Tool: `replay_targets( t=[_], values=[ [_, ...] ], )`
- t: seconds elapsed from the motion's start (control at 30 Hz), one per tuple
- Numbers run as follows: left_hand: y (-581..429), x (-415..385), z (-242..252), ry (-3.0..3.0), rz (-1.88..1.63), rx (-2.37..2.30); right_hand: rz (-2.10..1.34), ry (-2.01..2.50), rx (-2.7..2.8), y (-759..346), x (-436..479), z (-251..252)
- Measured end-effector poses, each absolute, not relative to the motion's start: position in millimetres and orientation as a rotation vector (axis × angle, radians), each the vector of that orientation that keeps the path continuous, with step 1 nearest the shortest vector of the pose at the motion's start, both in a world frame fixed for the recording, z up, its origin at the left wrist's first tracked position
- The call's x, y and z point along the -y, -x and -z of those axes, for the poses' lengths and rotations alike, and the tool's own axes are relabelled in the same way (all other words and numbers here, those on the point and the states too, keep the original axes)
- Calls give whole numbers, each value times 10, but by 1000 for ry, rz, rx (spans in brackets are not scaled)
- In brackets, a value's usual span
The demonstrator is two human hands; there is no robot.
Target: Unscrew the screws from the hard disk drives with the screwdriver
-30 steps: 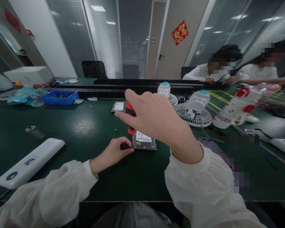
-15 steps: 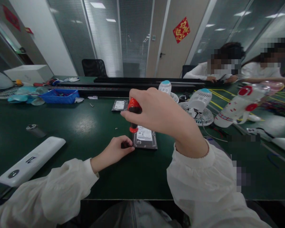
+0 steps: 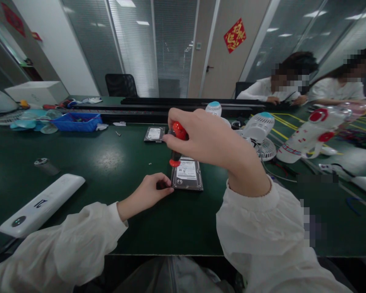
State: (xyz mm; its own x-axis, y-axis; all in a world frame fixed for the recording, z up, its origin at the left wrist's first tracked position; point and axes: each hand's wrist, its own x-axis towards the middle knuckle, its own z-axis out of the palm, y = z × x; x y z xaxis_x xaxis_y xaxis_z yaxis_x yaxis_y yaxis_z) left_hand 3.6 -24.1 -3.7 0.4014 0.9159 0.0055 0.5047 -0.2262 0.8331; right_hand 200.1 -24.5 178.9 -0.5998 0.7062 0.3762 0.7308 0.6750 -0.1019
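A red and black screwdriver [image 3: 176, 156] is in the grasp of my right hand [image 3: 207, 138], its fingers wrapped around the handle. It stands over the left side of a hard drive [image 3: 187, 175] that lies flat with its white label up; the tip cannot be made out. My left hand [image 3: 149, 190] rests on the table with curled fingers and thumb gripping the drive's near left edge. Beyond my right hand lies a second hard drive [image 3: 154, 134]. Two tiny pale pieces, perhaps screws [image 3: 150, 163], sit left of the screwdriver.
At left are a white power bank [image 3: 42, 205], a metallic cylinder [image 3: 46, 166] and a blue tray [image 3: 77, 122]. Small white fans [image 3: 258, 127] and a white-and-red bottle [image 3: 305, 136] stand at right. Two people in white sleeves sit at the far right.
My right hand and the screwdriver have shifted slightly right, and the handle leans a bit differently. My left hand and the hard drive stay nearly the same; the view has moved slightly.
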Motion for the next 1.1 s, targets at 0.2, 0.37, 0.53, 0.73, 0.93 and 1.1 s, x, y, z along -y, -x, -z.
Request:
replay_targets(
  t=[0.2, 0.37, 0.53, 0.73, 0.93, 1.1],
  values=[
    [-55, 256, -10, -1863, -659, -1232, 29, 1082, 2561, -2014, 272, -1818],
    [-57, 252, 3, -1852, -650, -1233, 134, 1141, 2503, -2013, 237, -1807],
    [-43, 237, 41, -1864, -648, -1211, 25, 1084, 2565, -2034, 246, -1824],
    [-52, 247, 24, -1855, -660, -1218, 128, 1154, 2501, -2019, 235, -1798],
    [-45, 242, 32, -1866, -661, -1225, 12, 1050, 2575, -2035, 249, -1822],
    [-47, 248, 25, -1855, -672, -1212, 88, 1108, 2534, -2015, 261, -1814]
  ],
)
